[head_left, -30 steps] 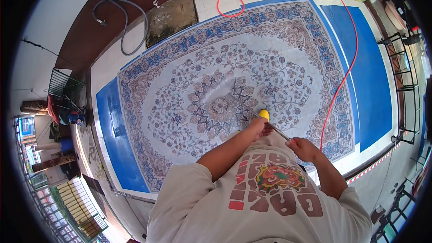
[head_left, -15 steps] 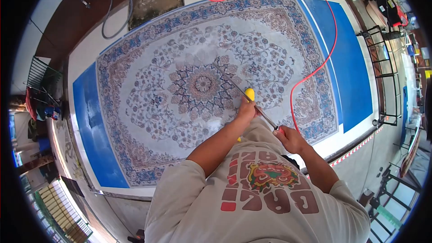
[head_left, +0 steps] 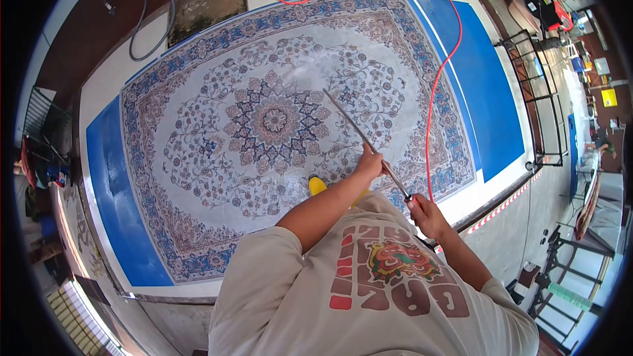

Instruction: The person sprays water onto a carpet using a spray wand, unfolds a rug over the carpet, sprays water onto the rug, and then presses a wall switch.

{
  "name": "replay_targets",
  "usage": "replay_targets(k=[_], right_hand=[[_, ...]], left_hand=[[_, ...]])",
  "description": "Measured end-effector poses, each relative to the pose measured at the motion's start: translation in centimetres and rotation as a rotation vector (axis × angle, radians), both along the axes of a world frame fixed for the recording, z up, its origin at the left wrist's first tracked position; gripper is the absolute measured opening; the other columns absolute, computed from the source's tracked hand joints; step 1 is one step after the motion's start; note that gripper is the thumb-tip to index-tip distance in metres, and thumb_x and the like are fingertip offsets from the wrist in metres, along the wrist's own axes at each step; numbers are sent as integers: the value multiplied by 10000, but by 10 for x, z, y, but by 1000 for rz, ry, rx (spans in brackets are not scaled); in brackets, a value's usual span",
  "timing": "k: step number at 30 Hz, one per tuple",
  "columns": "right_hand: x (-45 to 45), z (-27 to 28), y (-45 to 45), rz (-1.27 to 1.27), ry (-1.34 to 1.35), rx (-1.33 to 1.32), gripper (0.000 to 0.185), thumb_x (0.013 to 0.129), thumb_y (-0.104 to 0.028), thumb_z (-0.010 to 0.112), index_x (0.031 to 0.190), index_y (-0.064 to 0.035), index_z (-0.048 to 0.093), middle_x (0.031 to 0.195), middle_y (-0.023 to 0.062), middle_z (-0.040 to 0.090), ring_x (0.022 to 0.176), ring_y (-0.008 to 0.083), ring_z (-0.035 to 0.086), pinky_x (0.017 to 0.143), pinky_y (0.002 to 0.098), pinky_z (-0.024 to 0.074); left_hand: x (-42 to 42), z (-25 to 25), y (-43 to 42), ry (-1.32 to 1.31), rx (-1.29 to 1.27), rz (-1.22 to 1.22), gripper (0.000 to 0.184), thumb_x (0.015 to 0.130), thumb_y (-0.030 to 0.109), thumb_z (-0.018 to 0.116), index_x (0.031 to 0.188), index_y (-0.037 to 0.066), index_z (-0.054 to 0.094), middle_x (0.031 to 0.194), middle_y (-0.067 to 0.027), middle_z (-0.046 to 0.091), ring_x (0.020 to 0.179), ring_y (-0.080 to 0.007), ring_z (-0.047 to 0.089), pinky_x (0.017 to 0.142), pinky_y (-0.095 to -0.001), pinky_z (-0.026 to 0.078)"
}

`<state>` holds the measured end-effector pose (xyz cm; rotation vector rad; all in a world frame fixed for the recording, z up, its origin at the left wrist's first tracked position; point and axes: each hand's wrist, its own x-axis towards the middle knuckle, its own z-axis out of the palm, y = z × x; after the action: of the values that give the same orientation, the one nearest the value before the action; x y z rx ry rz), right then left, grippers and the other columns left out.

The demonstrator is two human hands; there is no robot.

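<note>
Left hand (head_left: 371,162) gripping wand (head_left: 349,121), fingers curled round shaft; right hand (head_left: 426,217) clasping its rear end. Wand slanting above rug (head_left: 273,120); hose (head_left: 430,125) crossing rug's right side; yellow boot (head_left: 317,186) standing on rug.

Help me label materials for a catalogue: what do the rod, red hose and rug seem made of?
Rod: probably metal, smooth; its slim grey shaft has a sheen. Red hose: likely rubber or plastic, smooth; it bends in loops. Rug: apparently textile, mostly matt, with dense floral patterning; the fibre can't be told.
</note>
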<state>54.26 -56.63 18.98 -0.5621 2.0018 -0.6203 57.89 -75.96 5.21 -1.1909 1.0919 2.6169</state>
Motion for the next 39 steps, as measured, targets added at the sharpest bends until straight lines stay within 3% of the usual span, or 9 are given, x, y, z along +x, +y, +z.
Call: replay_targets(k=[2,6,9,15,19,23,26,33,39], right_hand=[[4,-1,11,73,134,-22,411,943,-410,398,983,-10,482,718,185,564,680,346,579,625,390,434],[15,9,46,19,88,84,438,945,-420,377,978,4,484,770,242,575,779,398,585,673,426,435],[16,21,81,26,26,220,459,945,-424,371,973,15,502,779,249,580,796,403,584,701,434,434],[-3,24,138,-48,-78,232,459,940,-415,389,957,23,524,811,249,600,813,406,585,735,433,439],[-35,1,168,-36,20,169,421,933,-400,419,980,8,512,759,260,592,786,444,576,698,472,436],[-65,-39,223,-55,126,26,377,931,-369,421,1022,-10,487,728,268,585,755,453,574,664,504,428],[-83,-52,276,-51,121,34,412,928,-392,412,1035,-1,487,742,278,585,763,453,577,671,508,433],[-115,-66,387,-160,141,150,470,927,-434,396,957,17,524,786,285,603,805,460,581,712,506,453],[-146,-74,390,-164,192,201,480,919,-445,407,926,17,538,789,283,610,810,460,588,724,513,461]], left_hand=[[-7,-6,10,88,11,26,560,899,89,379,1374,163,93,730,-102,581,588,-168,588,471,-295,484],[-7,-8,58,48,-30,-26,553,897,84,373,1374,145,101,725,-97,570,594,-166,585,482,-308,499],[-3,-28,105,-221,10,-378,327,881,151,397,1203,96,387,742,-84,589,618,-162,586,489,-282,470],[-8,-43,167,-285,254,-509,212,838,188,404,799,99,593,693,-76,627,532,-149,591,484,-301,450],[-51,-34,177,-174,-52,-376,403,883,184,394,1277,116,344,725,-66,614,631,-144,594,575,-295,478],[-89,-43,211,-117,-75,-280,585,901,174,397,1391,173,78,766,-53,625,626,-141,601,570,-283,482],[-108,-33,235,-185,-19,-602,652,925,222,423,1444,156,34,875,-74,636,681,-148,607,575,-281,476],[-103,-54,295,-252,-168,-871,548,906,208,477,1388,46,275,900,-96,639,707,-147,609,562,-251,463],[-74,-119,228,-266,-600,-671,426,834,119,544,1229,-23,471,813,-142,655,661,-196,628,606,-306,509]])
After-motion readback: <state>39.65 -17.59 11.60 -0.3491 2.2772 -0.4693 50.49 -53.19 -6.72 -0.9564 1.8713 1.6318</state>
